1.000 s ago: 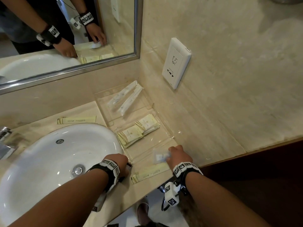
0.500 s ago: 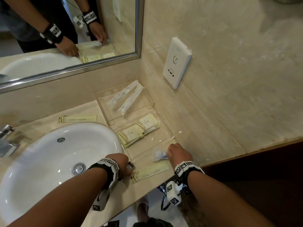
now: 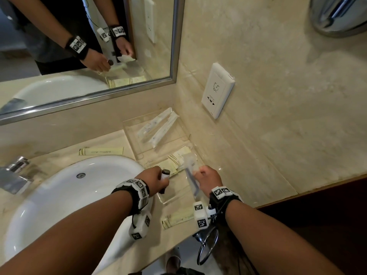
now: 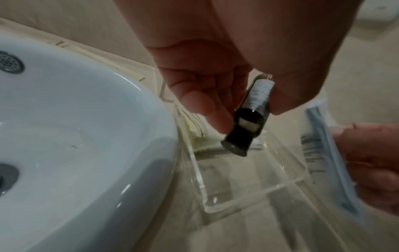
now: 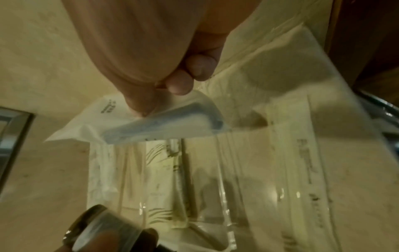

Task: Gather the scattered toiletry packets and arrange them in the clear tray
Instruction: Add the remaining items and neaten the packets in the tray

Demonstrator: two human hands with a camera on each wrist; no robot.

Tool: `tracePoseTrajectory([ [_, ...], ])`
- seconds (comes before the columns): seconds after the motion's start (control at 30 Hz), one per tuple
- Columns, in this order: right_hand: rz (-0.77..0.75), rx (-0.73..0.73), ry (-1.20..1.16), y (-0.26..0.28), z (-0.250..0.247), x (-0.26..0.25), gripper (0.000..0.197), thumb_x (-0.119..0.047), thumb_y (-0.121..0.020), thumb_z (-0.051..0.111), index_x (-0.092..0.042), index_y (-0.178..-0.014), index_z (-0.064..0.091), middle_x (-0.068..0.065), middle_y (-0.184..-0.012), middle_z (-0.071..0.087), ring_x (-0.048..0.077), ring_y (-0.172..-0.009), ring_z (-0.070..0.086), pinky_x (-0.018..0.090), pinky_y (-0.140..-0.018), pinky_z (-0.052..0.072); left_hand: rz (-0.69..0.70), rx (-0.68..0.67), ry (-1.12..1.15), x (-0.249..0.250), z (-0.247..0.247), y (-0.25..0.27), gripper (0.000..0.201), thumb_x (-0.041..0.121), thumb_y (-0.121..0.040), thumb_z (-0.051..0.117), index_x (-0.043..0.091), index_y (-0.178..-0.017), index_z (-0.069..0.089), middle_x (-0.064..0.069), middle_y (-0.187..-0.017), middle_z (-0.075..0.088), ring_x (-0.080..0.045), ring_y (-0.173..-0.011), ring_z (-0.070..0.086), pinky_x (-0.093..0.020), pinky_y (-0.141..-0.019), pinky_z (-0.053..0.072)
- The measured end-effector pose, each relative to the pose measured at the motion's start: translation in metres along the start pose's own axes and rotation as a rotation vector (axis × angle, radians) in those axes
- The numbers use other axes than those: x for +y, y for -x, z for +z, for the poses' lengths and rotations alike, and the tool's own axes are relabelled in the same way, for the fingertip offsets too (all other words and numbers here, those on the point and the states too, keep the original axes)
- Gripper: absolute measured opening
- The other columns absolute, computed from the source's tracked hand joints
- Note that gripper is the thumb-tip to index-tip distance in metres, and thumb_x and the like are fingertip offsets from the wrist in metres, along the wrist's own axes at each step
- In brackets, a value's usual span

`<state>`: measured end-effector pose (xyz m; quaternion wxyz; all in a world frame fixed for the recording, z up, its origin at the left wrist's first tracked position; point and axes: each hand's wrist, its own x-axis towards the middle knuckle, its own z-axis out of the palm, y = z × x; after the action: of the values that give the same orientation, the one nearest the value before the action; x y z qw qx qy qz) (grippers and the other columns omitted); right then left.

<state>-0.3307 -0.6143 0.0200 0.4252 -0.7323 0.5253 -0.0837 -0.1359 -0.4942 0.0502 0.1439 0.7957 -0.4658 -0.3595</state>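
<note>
Faucet (image 3: 14,171) at far left, white sink (image 3: 65,195) beside it on the beige tabletop (image 3: 59,153). One long yellow packet (image 3: 101,151) flat behind the sink rim, near the mirror (image 3: 85,56).

Left hand (image 3: 156,180) curled around a small dark-capped bottle (image 4: 248,119), thumb and fingers pinching it, cap tilted down over the near compartment of the clear tray (image 4: 254,201). Nothing seen in that compartment.

Middle compartment: stacked yellow square packets (image 3: 178,157). Far compartment: two long white packets (image 3: 156,128) lying side by side, angled toward the corner.

Another long yellow packet (image 3: 177,218) flat on the tabletop just in front of the tray, near the front edge.

Right hand (image 3: 208,179) closed in a pinch on a translucent packet with a blue item inside (image 5: 151,122), held above the tray's right side, not touching it. Contents too blurred to name.

White wall socket plate (image 3: 217,92) on the right wall above the tray.
</note>
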Motion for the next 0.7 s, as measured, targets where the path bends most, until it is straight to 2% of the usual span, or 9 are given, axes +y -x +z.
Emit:
tracePoseTrajectory([
  [0.07,0.018,-0.009,-0.09,-0.004,0.004,-0.005,0.023,-0.026,-0.095,0.057,-0.015,-0.076,0.052,0.001,-0.071,0.052,0.016,-0.061,0.047,0.032,-0.06,0.045,0.014,0.021,0.072,0.0,0.001,-0.004,0.04,0.047,-0.095,0.046,0.018,-0.07,0.058,0.005,-0.058,0.067,-0.008,-0.051,0.057,-0.025,-0.054,0.039],
  [0.13,0.045,-0.007,-0.139,-0.008,0.008,-0.007,0.024,-0.026,-0.094,0.059,-0.016,-0.074,0.052,0.002,-0.07,0.052,0.018,-0.061,0.048,0.035,-0.061,0.046,0.01,0.043,0.113,-0.002,0.002,-0.009,0.042,0.051,-0.093,0.045,0.017,-0.073,0.06,0.006,-0.058,0.068,-0.007,-0.05,0.057,-0.025,-0.056,0.039],
  [0.2,0.056,-0.004,-0.157,-0.009,0.01,-0.008,0.024,-0.027,-0.094,0.059,-0.016,-0.073,0.053,0.002,-0.069,0.054,0.019,-0.061,0.049,0.034,-0.061,0.046,0.0,0.057,0.132,-0.004,0.004,-0.013,0.04,0.053,-0.093,0.046,0.018,-0.079,0.058,0.007,-0.057,0.068,-0.006,-0.051,0.057,-0.026,-0.056,0.04],
  [0.3,0.07,0.001,-0.164,-0.012,0.011,-0.007,0.024,-0.028,-0.095,0.06,-0.017,-0.074,0.055,0.0,-0.067,0.055,0.019,-0.059,0.049,0.032,-0.06,0.044,0.001,0.056,0.156,-0.004,0.006,-0.015,0.029,0.051,-0.09,0.054,0.022,-0.086,0.054,0.008,-0.062,0.07,-0.008,-0.061,0.063,-0.028,-0.063,0.047],
  [0.37,0.075,-0.01,-0.145,-0.014,0.009,-0.008,0.022,-0.029,-0.094,0.06,-0.015,-0.077,0.058,-0.001,-0.067,0.055,0.018,-0.059,0.048,0.031,-0.059,0.043,0.0,0.049,0.164,-0.003,0.007,-0.017,0.023,0.047,-0.089,0.059,0.025,-0.088,0.053,0.008,-0.063,0.07,-0.007,-0.065,0.064,-0.026,-0.06,0.045],
  [0.43,0.075,-0.017,-0.109,-0.015,0.008,-0.008,0.023,-0.03,-0.093,0.06,-0.009,-0.084,0.061,0.0,-0.07,0.058,0.017,-0.061,0.049,0.031,-0.059,0.043,-0.002,0.054,0.159,-0.001,0.008,-0.022,0.026,0.05,-0.089,0.057,0.025,-0.095,0.053,0.007,-0.067,0.069,-0.011,-0.067,0.065,-0.027,-0.06,0.047],
  [0.5,0.067,-0.014,-0.084,-0.016,0.005,-0.009,0.021,-0.031,-0.093,0.061,-0.011,-0.088,0.064,0.001,-0.076,0.063,0.015,-0.065,0.052,0.029,-0.059,0.043,-0.01,0.06,0.171,0.003,0.01,-0.025,0.036,0.052,-0.091,0.052,0.023,-0.113,0.051,0.004,-0.075,0.069,-0.017,-0.068,0.067,-0.033,-0.063,0.054],
  [0.6,0.089,-0.009,-0.102,-0.019,0.003,-0.008,0.008,-0.024,-0.09,0.064,-0.019,-0.084,0.066,-0.002,-0.079,0.067,0.015,-0.068,0.058,0.028,-0.06,0.047,-0.043,0.007,0.253,0.013,0.012,-0.026,0.044,0.031,-0.093,0.054,0.029,-0.134,0.038,-0.006,-0.083,0.068,-0.023,-0.069,0.069,-0.034,-0.056,0.059],
  [0.7,0.116,-0.018,-0.129,-0.02,0.003,-0.007,0.011,-0.014,-0.086,0.062,-0.023,-0.081,0.066,-0.005,-0.08,0.068,0.016,-0.07,0.063,0.029,-0.061,0.052,-0.075,-0.008,0.333,0.023,0.015,-0.028,0.038,0.025,-0.093,0.055,0.026,-0.128,0.039,-0.01,-0.081,0.062,-0.025,-0.066,0.064,-0.041,-0.056,0.061],
])
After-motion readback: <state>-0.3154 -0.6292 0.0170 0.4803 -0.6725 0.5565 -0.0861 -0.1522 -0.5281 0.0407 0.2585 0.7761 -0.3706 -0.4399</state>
